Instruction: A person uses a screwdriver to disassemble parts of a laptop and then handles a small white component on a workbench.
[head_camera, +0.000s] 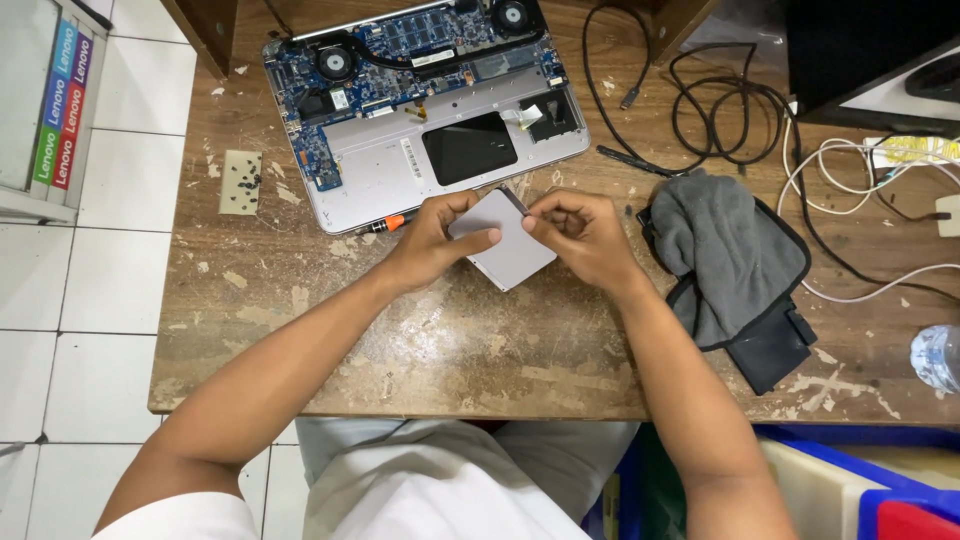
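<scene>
- The grey panel (505, 245) is a thin, flat, roughly square piece with a smooth, pale silver-grey face and rounded corners; a narrow dark strip runs along its upper right edge.
- It sits tilted like a diamond, held just above the worn wooden table (420, 350), directly in front of the opened laptop (420, 100).
- The left hand (435, 240) grips the panel from the left: the thumb lies across its face and the fingers curl underneath.
- The right hand (580, 235) is bunched, its thumb and fingertips pinched together at the panel's upper right edge, by the dark strip; what they pinch is too small to tell.
- The laptop lies bottom cover off, showing a blue circuit board, two round fans and a black rectangular recess in its silver shell.
- An orange-tipped tool (385, 223) pokes out from under the left hand, touching the laptop's front edge.
- A small pale pad (240, 182) with dark screws on it rests left of the laptop.
- A grey cloth (725, 250) lies on a black pouch (770, 345), just right of the right wrist.
- Black cables (720, 110) coil behind the cloth; white cables (860, 190) run further right.
</scene>
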